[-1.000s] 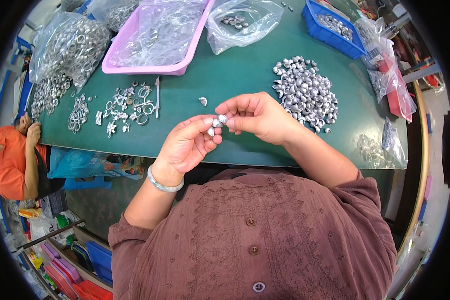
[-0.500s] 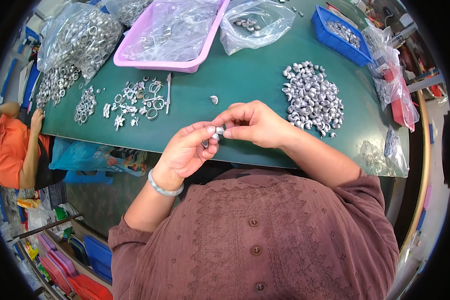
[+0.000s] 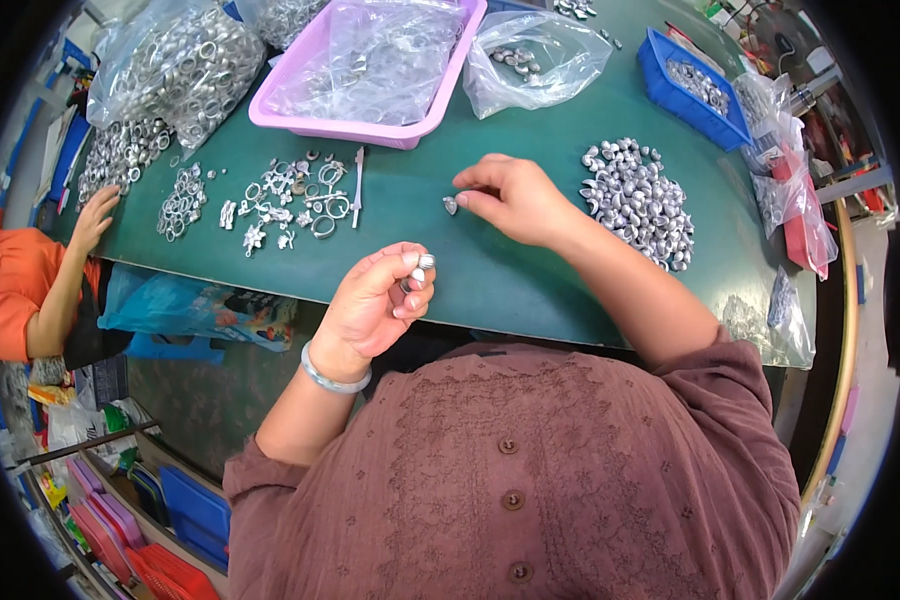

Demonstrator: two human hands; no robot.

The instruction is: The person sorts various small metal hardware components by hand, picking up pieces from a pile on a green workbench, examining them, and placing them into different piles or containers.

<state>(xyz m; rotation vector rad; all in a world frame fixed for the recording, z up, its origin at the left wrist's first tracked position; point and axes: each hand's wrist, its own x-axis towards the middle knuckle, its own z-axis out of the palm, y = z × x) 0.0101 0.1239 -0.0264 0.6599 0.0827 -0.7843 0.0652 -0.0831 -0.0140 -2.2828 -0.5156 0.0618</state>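
My left hand point(image 3: 375, 290) is closed over the table's near edge, with a few small, rounded silver metal pieces point(image 3: 417, 275) pinched between thumb and fingers. At least one of them has a ribbed surface. Farther off, my right hand point(image 3: 515, 200) hovers low above the green table, thumb and fingers apart. A single silver piece point(image 3: 449, 205) lies on the table right by its thumb tip. To the right of that hand spreads a large heap of similar curved silver pieces point(image 3: 638, 205).
Ring-shaped and flower-shaped metal parts point(image 3: 295, 200) lie left of centre. Behind are a pink tray point(image 3: 370, 130) with plastic bags, a clear bag point(image 3: 535, 85) holding some pieces, and a blue bin point(image 3: 692, 95). A co-worker's hand point(image 3: 95, 215) rests at the left edge.
My right hand has left the pieces in my left hand and moved away to the single piece on the table. My left hand keeps its hold. The whole view has shifted slightly.
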